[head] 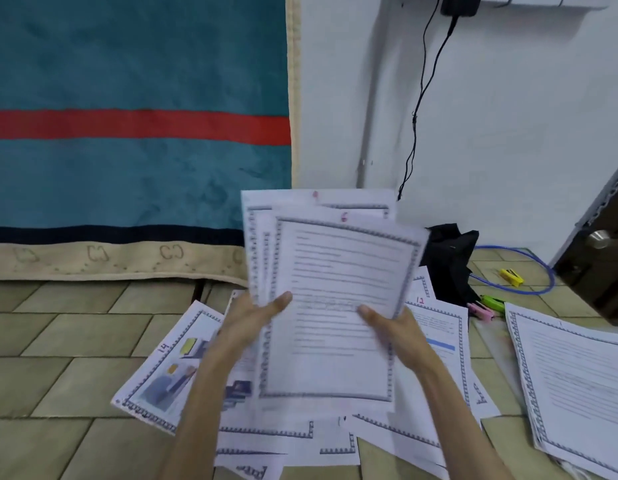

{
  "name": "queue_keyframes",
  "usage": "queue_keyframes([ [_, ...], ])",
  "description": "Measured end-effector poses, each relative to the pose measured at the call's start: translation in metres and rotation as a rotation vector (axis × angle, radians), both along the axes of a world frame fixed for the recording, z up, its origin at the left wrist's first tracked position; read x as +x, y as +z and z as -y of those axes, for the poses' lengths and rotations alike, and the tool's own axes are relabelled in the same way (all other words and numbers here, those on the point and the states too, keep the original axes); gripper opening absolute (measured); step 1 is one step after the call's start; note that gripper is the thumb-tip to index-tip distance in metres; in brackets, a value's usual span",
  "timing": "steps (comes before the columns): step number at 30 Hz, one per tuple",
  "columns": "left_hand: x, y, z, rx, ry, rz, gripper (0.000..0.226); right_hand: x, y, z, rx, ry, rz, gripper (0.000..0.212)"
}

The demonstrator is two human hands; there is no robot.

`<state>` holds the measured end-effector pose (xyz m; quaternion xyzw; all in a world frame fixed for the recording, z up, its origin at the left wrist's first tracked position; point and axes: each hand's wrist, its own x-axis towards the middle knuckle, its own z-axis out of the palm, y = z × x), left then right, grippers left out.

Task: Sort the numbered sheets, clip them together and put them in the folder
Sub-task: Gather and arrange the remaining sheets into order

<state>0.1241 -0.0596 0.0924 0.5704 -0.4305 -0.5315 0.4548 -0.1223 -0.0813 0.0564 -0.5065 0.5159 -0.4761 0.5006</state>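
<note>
Both hands' grip [326,311] around sheets [338,271]

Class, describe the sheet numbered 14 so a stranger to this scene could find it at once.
Start at the teal blanket hanging on the left, then drop to the tiled floor below it. The sheet numbered 14 lies at the left edge of the scattered papers, beside the left hand. Unlike its text-only neighbours, it carries colour pictures.

front held sheet [338,306]: "6" | floor sheet left [162,368]: "14" | floor sheet right [435,327]: "12"
</note>
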Motion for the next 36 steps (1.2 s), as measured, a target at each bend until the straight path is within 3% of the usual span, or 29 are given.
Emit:
queue_keyframes([
  [2, -0.004, -0.031, 0.007, 0.068, -0.011, 0.14, 0.041, -0.033, -0.005, 0.003, 0.029, -0.089, -0.191, 0.033],
  [5, 0.012, -0.078, 0.007, 0.245, 0.175, 0.694, 0.044, -0.083, -0.024, 0.003, 0.133, -0.135, -0.473, 0.023],
  [6, 0.018, -0.086, 0.004, 0.317, 0.231, 0.782, 0.049, -0.093, -0.035, 0.002, 0.157, -0.141, -0.531, 0.024],
  [9, 0.025, -0.093, -0.001, 0.487, 0.258, 0.886, 0.076, -0.104, -0.063, -0.001, 0.217, -0.165, -0.58, 0.026],
  [11, 0.024, -0.091, 0.002, 0.527, 0.292, 0.899, 0.077, -0.107, -0.075, 0.002, 0.237, -0.203, -0.593, 0.024],
  [14, 0.034, -0.089, 0.005, 0.447, 0.331, 0.77, 0.023, -0.108, -0.079, 0.009, 0.288, -0.215, -0.607, 0.026],
  [17, 0.054, -0.088, -0.002, 0.351, 0.406, 0.781, 0.005, -0.111, -0.081, 0.014, 0.302, -0.214, -0.609, 0.029],
  [23, 0.063, -0.089, -0.003, 0.535, 0.461, 0.999, 0.039, -0.112, -0.082, 0.019, 0.307, -0.223, -0.599, 0.037],
  [26, 0.037, -0.095, 0.011, 0.305, 0.311, 1.187, 0.055, -0.113, -0.075, 0.02, 0.332, -0.2, -0.547, 0.029],
  [30, -0.013, -0.099, 0.044, -0.091, -0.051, 1.216, 0.047, -0.114, -0.066, 0.017, 0.332, -0.191, -0.501, 0.027],
  [33, -0.033, -0.091, 0.08, -0.143, -0.244, 1.211, 0.049, -0.112, -0.066, 0.009, 0.341, -0.17, -0.453, 0.022],
  [36, -0.035, -0.088, 0.112, -0.06, -0.409, 1.255, 0.065, -0.113, -0.069, 0.005, 0.352, -0.151, -0.377, 0.018],
])
